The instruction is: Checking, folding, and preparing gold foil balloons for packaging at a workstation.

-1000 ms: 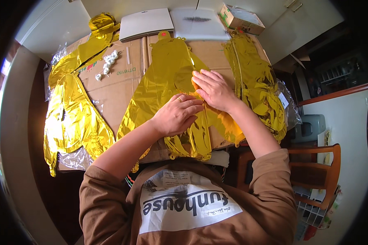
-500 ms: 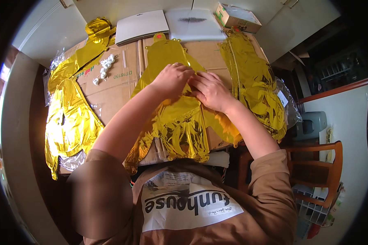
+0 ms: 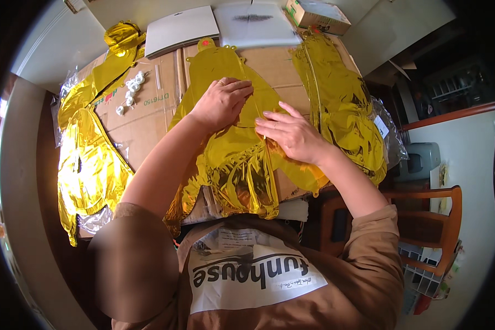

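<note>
While flattened cardboard [image 3: 148, 115] covers most of the table [image 3: 44, 49], a large gold foil balloon [image 3: 231, 159] lies spread along its middle, its lower end crumpled and hanging over the near edge toward the person's lap. Two more gold foil balloons flank it: one on the left [image 3: 85, 165], running from the far corner down past the near edge, and one on the right [image 3: 341, 110], resting partly on clear plastic wrap [image 3: 390, 137]. Beyond the cardboard lie a closed white laptop [image 3: 181, 30], a white sheet [image 3: 256, 25] beside it, and a small cardboard box [image 3: 316, 14] at the far right. A wooden chair [image 3: 429, 220] stands to the right of the table. The left hand [image 3: 220, 102] rests palm down on the upper part of the middle balloon, fingers loosely curled against the foil. The right hand [image 3: 291, 135] lies flat just beside it, fingers extended and pressing the foil, gripping nothing. Small white pieces [image 3: 129, 91] sit scattered on the cardboard at upper left.
</note>
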Demonstrator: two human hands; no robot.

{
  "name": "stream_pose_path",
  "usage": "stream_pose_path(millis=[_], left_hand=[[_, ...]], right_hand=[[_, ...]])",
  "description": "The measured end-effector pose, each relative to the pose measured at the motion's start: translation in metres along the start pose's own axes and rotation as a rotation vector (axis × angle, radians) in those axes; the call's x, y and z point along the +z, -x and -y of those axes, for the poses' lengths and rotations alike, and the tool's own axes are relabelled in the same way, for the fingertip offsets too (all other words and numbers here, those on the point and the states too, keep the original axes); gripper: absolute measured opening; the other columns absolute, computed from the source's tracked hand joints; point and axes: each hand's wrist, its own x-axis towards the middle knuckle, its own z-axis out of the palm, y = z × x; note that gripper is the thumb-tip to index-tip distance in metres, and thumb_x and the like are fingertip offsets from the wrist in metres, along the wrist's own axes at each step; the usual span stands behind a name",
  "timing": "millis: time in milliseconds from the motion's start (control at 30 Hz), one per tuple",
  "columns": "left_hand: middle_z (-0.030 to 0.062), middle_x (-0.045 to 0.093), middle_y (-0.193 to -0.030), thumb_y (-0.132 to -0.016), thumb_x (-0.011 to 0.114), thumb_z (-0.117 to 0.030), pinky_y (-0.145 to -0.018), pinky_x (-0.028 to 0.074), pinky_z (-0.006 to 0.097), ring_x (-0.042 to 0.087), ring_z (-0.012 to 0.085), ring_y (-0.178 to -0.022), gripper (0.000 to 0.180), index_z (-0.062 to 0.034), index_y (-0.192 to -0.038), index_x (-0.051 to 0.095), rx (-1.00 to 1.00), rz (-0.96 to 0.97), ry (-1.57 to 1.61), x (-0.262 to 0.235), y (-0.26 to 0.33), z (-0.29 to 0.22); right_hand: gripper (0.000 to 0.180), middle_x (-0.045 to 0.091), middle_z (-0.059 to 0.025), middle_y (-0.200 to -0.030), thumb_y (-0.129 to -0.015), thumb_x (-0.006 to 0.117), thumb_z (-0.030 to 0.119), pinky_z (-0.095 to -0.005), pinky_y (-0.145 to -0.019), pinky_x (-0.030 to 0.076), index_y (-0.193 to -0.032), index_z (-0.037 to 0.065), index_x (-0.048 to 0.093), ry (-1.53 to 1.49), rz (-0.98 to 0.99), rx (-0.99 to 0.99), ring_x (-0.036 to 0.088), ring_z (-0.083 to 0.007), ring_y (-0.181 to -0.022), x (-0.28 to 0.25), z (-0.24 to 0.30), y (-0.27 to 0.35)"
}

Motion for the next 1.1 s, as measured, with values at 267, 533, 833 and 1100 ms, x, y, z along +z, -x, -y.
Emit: stream_pose_path(millis=[267, 533, 833, 1100], left_hand=[[0.0079, 0.068, -0.126, -0.092, 0.061, -0.014, -0.100, 0.047, 0.040, 0.061, 0.0277, -0.115, 0.030, -0.0052, -0.120, 0.069, -0.004, 0.004, 0.002, -0.001, -0.001, -0.001], [0.0123, 0.068, -0.119, -0.089, 0.065, -0.013, -0.100, 0.047, 0.041, 0.062, 0.0305, -0.112, 0.027, -0.0056, -0.115, 0.067, -0.004, -0.208, 0.071, -0.012, 0.000, -0.005], [0.0169, 0.059, -0.129, -0.091, 0.065, -0.015, -0.105, 0.042, 0.047, 0.055, 0.0369, -0.120, 0.032, -0.0029, -0.121, 0.063, -0.329, -0.115, 0.054, -0.063, 0.078, -0.056], [0.0207, 0.051, -0.140, -0.087, 0.070, -0.019, -0.115, 0.034, 0.051, 0.046, 0.0413, -0.134, 0.053, -0.0021, -0.134, 0.054, -0.366, -0.010, -0.007, -0.072, 0.134, -0.070]], right_hand=[[0.035, 0.068, -0.0068, -0.130, -0.090, 0.056, 0.004, -0.0513, -0.117, 0.034, -0.122, 0.011, 0.070, 0.057, -0.002, -0.029, 0.061, -0.0256, -0.125, -0.002, 0.005, 0.006], [0.040, 0.068, -0.0080, -0.129, -0.090, 0.055, 0.004, -0.0512, -0.116, 0.035, -0.128, 0.011, 0.064, 0.061, -0.018, -0.010, 0.062, -0.0262, -0.123, 0.002, 0.006, 0.007], [0.036, 0.068, -0.0070, -0.129, -0.087, 0.058, 0.002, -0.0471, -0.112, 0.041, -0.120, 0.010, 0.069, 0.042, -0.013, -0.019, 0.062, -0.0274, -0.123, -0.006, 0.004, 0.006], [0.040, 0.067, -0.0072, -0.131, -0.086, 0.062, 0.003, -0.0459, -0.107, 0.045, -0.126, 0.010, 0.067, 0.082, -0.034, -0.080, 0.060, -0.0302, -0.126, -0.005, 0.007, 0.006]])
